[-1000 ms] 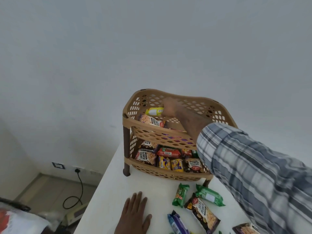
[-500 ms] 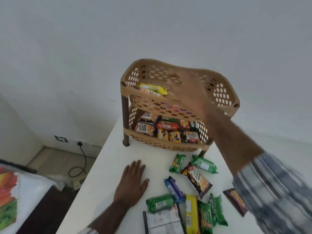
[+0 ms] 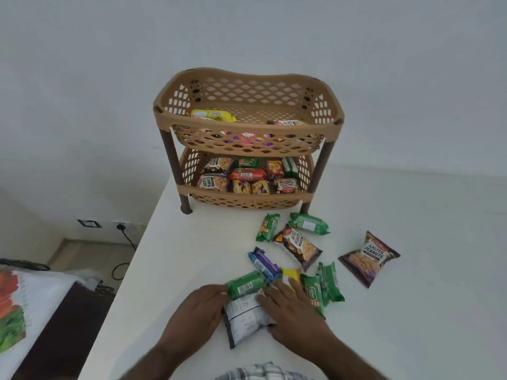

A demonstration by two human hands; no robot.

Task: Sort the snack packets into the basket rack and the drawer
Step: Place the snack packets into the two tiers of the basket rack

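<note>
A tan two-tier basket rack (image 3: 248, 124) stands at the back of the white table (image 3: 175, 259), both tiers holding several snack packets. Loose packets lie in front of it: a white packet face down (image 3: 245, 315), a green one (image 3: 245, 283), a blue-purple one (image 3: 264, 263), a yellow one (image 3: 291, 274), green packets (image 3: 327, 282) and two salted peanut packets (image 3: 299, 246) (image 3: 369, 256). My left hand (image 3: 199, 311) rests with straight fingers against the white packet's left edge. My right hand (image 3: 292, 308) lies flat on its right side and over the yellow packet. No drawer is in view.
The table's left edge drops to the floor, where a black cable (image 3: 124, 250) runs from a wall socket. A bed with a printed sheet (image 3: 16, 314) sits at lower left. A white wall stands right behind the rack.
My right hand has come back from the rack's top tier down to the loose packets. My left hand slid right onto the white packet. The view tilted down.
</note>
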